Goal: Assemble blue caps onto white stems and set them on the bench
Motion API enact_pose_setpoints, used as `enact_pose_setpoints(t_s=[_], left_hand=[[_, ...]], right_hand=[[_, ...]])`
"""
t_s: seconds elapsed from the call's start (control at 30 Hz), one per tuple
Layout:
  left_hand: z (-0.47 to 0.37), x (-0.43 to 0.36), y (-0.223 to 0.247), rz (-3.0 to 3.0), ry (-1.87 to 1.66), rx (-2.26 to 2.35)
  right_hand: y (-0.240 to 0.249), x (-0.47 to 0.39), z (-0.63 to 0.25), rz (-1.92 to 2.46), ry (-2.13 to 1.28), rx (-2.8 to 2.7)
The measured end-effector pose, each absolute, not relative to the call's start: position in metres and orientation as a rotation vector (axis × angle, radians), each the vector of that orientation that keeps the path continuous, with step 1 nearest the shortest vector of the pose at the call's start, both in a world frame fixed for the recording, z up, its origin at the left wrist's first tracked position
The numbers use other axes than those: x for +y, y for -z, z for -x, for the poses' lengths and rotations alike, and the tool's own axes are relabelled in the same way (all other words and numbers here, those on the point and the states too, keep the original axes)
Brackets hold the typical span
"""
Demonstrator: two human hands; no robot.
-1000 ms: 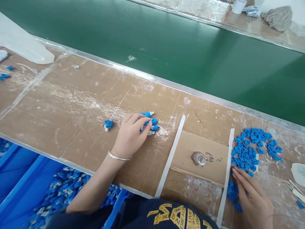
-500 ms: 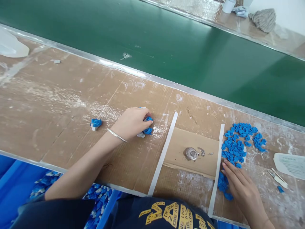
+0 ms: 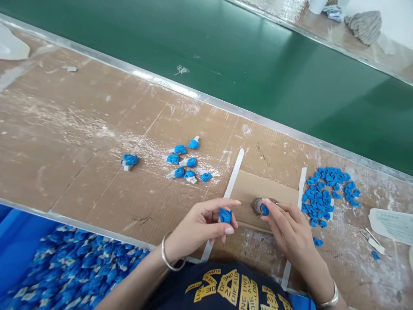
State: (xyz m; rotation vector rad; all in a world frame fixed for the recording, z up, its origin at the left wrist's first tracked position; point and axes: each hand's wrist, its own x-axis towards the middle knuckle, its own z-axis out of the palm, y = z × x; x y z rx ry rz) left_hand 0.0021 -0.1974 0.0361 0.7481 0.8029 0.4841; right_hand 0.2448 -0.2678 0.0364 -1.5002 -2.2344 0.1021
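My left hand (image 3: 201,224) holds a blue piece with a pale base (image 3: 225,215) between thumb and fingers, in front of the left white tape strip. My right hand (image 3: 285,221) pinches a small blue piece (image 3: 265,209) at the mouth of a small round clear container (image 3: 257,206), which stands on a cardboard sheet (image 3: 251,185). Right of the second tape strip lies a pile of small curled blue pieces (image 3: 318,198). Several blue pieces with pale tabs (image 3: 190,162) lie left of the tape, and another one (image 3: 129,160) sits apart farther left.
A green belt (image 3: 206,56) runs behind the brown work surface (image 3: 97,99). Tweezers (image 3: 371,241) and a white plastic piece (image 3: 390,224) lie at the right. A blue bin full of blue and white pieces (image 3: 77,267) is below the front edge. A grey cloth (image 3: 364,26) lies beyond the belt.
My left hand has moved right and toward me from the group of tabbed pieces, now holding one. My right hand has moved left from the pile to the small container with a blue piece.
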Motion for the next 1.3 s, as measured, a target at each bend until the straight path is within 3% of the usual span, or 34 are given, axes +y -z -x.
enact_pose_setpoints(t_s=[0.13,0.4,0.63,0.87,1.1,1.3], left_hand=[[-0.01,-0.212,-0.023,-0.695,-0.481,0.853],[-0.015,-0.217,-0.035,-0.632,-0.473,0.673],[-0.029,-0.228,-0.029,-0.428,-0.516,0.603],[-0.032,-0.23,-0.033,-0.412,-0.586,0.606],[-0.034,-0.229,-0.03,-0.446,-0.646,0.696],[-0.032,-0.228,-0.034,-0.591,-0.59,0.707]], right_hand=[[-0.035,-0.271,-0.24,1.519,-0.204,-2.141],[-0.041,-0.29,-0.207,1.413,-0.825,-1.262],[-0.039,-0.3,-0.193,1.257,-1.043,-1.054],[-0.042,-0.294,-0.187,1.284,-0.925,-1.193],[-0.044,-0.297,-0.196,1.362,-0.471,-1.899],[-0.054,-0.307,-0.213,1.331,-0.547,-2.083]])
